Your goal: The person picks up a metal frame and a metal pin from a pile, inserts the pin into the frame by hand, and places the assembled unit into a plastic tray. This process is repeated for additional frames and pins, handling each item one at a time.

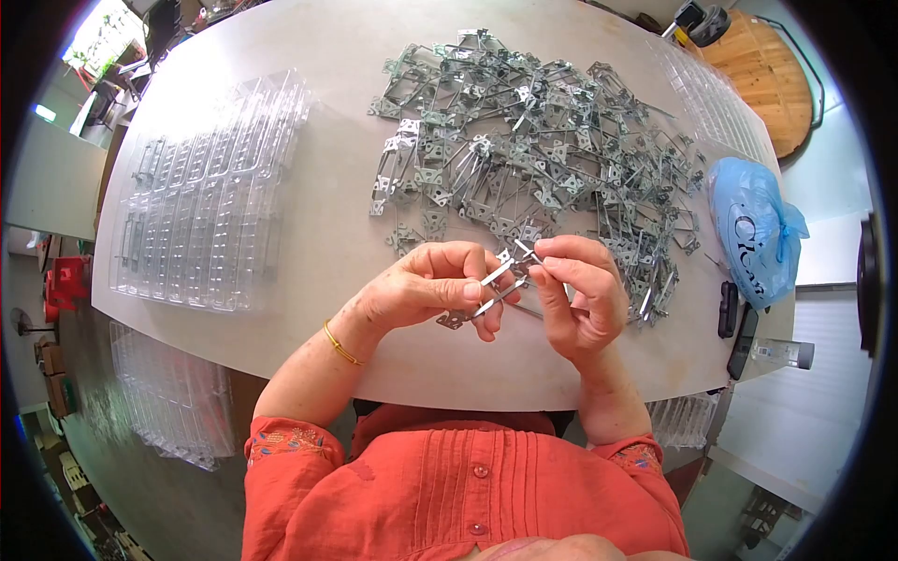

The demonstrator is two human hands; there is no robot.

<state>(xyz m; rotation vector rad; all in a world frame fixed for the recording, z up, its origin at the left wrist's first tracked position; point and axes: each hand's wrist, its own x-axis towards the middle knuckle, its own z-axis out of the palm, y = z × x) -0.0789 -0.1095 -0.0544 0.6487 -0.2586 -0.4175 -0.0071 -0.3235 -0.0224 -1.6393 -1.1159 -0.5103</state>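
My left hand (pixel 440 285) is closed on a flat metal bracket (pixel 453 320) with thin arms that reach toward the right. Facing it, my right hand (pixel 585 294) pinches a thin metal strip (pixel 527 251) between thumb and forefinger. The strip's tip overlaps the bracket's far end in this view. Just beyond both hands lies a wide pile of similar metal brackets (pixel 524 140), tangled together on the white table (pixel 337 187).
At the left stands a stack of clear plastic trays (pixel 201 196), with more trays (pixel 716 98) at the far right. A blue plastic bag (pixel 758 229) sits on the right edge, near a black object (pixel 728 309) and a clear bottle (pixel 781 352).
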